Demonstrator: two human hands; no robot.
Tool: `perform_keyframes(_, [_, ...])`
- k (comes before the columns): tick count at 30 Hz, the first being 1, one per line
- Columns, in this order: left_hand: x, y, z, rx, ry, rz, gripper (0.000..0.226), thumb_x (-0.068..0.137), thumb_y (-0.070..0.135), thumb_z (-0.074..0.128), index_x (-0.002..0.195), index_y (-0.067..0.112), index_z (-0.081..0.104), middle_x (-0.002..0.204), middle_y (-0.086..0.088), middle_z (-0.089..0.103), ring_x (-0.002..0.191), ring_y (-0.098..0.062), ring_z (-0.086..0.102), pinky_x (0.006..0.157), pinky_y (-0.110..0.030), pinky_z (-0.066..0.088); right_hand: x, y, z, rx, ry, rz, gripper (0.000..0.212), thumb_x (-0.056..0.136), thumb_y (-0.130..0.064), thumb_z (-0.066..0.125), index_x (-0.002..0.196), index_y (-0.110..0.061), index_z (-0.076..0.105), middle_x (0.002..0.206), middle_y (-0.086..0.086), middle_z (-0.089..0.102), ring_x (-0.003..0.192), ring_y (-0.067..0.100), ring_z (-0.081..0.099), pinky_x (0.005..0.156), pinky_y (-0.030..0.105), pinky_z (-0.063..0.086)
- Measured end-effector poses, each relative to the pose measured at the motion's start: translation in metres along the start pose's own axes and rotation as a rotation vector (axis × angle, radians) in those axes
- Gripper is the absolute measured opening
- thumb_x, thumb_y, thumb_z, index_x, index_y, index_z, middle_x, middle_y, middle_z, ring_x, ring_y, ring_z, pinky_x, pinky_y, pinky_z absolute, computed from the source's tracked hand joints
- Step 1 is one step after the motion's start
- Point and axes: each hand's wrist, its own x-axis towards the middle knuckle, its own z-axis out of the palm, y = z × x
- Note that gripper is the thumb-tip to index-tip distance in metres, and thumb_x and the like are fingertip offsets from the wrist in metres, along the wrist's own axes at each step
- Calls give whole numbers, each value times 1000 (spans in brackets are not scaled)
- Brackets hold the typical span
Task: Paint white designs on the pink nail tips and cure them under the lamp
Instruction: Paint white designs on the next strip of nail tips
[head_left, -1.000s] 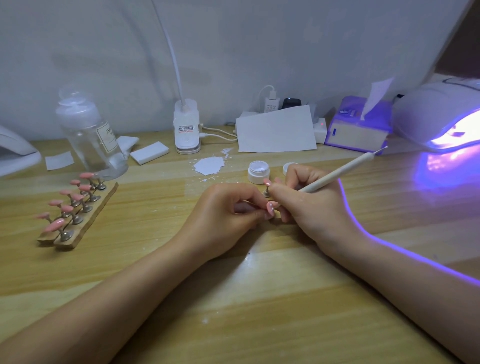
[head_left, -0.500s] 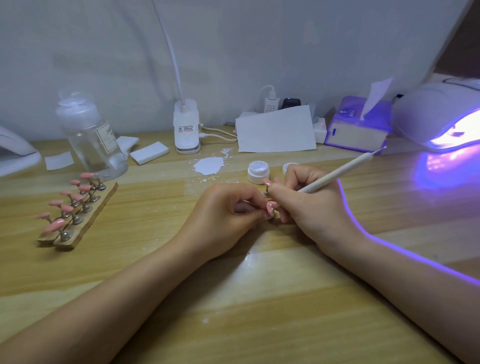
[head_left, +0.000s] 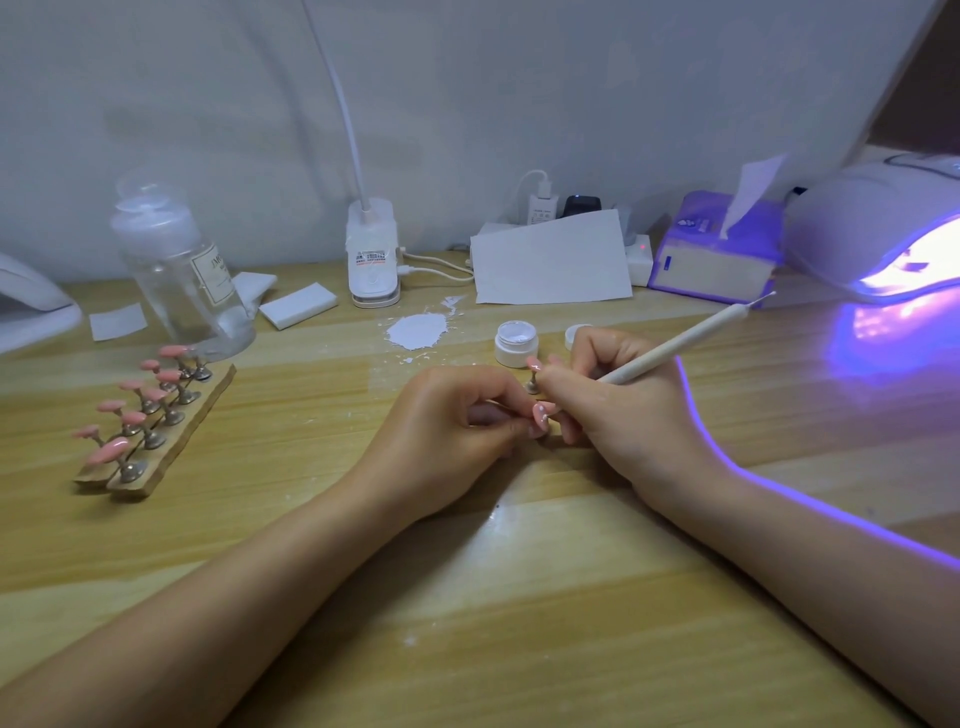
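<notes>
Wooden desk (head_left: 519, 597) against pale wall. Left hand (head_left: 447, 431) pinches pink nail tip (head_left: 543, 412) at desk centre, white dots on it. Right hand (head_left: 618, 400) grips white dotting pen (head_left: 685, 338), touching left. Wooden rack (head_left: 156, 457) of pink tips far left. Lamp (head_left: 883, 228) glows violet far right. Open white gel jar (head_left: 511, 343) just behind hands.

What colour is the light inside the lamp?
Purple-blue, glowing from the lamp in the head view.
</notes>
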Motion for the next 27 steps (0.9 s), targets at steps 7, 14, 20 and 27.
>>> perform_keyframes(7, [0,1,1,-40,-1,-14,16,76,-1,68,70,14,67,66,5,69,59,1,62,58,-12,47,0,-7,-1,84,141,23,40,82,-23,63,51,-8,43,30,-4,44,29,4,45,43,11,42])
perform_keyframes(14, [0,-1,2,-127,4,-25,10,79,3,67,77,13,68,81,-10,72,81,-22,69,62,-18,51,0,-11,1,142,155,55,36,89,-21,55,55,-13,45,30,-9,43,26,1,35,48,25,54])
perform_keyframes(20, [-1,1,1,-155,-21,-37,12,82,4,63,84,13,71,90,-6,73,83,-11,69,61,-14,51,0,-5,-5,76,112,-23,24,82,-1,61,76,-14,41,38,-8,48,36,1,47,49,17,50])
perform_keyframes(27, [-2,4,1,-160,-19,-30,25,84,5,59,79,28,67,71,12,71,75,1,67,59,-11,49,-1,-1,-7,12,63,-8,31,73,-7,72,58,-14,46,53,5,54,57,19,57,59,27,46])
